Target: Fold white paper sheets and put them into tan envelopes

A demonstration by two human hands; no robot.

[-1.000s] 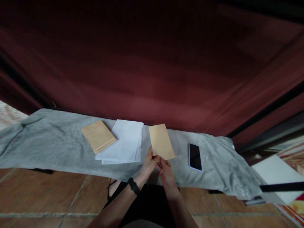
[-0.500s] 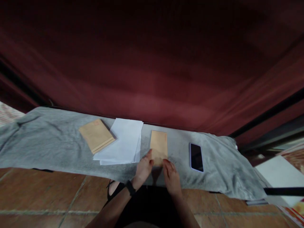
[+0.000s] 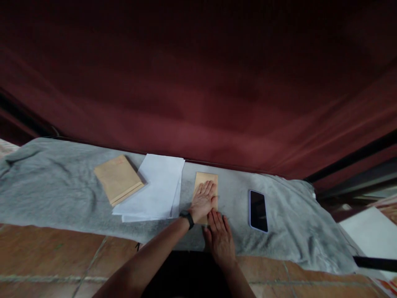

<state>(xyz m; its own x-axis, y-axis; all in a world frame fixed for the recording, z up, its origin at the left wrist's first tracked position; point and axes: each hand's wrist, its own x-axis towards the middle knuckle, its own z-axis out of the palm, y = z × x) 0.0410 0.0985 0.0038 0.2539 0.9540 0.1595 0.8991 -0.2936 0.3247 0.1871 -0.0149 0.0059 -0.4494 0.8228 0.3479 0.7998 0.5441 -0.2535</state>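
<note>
A single brown paper envelope (image 3: 201, 177) lies flat on the grey cloth, long side pointing away from me. My left hand (image 3: 203, 199) rests palm down across its middle, fingers stretched out, a dark band on the wrist. At the envelope's near right corner lies my right hand (image 3: 219, 236), its fingers extended and touching the near end. Much of the envelope is hidden under the left hand. To the left, white paper sheets (image 3: 161, 186) are spread in a loose pile, and a stack of brown envelopes (image 3: 118, 178) overlaps their left edge.
A phone (image 3: 258, 211) with a pale purple edge lies on the grey cloth (image 3: 288, 223) to the right. A dark red fabric wall (image 3: 198, 103) rises behind the covered surface. Tiled floor (image 3: 62, 256) shows in front, and a white panel (image 3: 369, 231) stands at far right.
My left hand has moved from the envelope's near left edge up onto its middle and flattened. My right hand has straightened its fingers at the near end. The view has shifted slightly.
</note>
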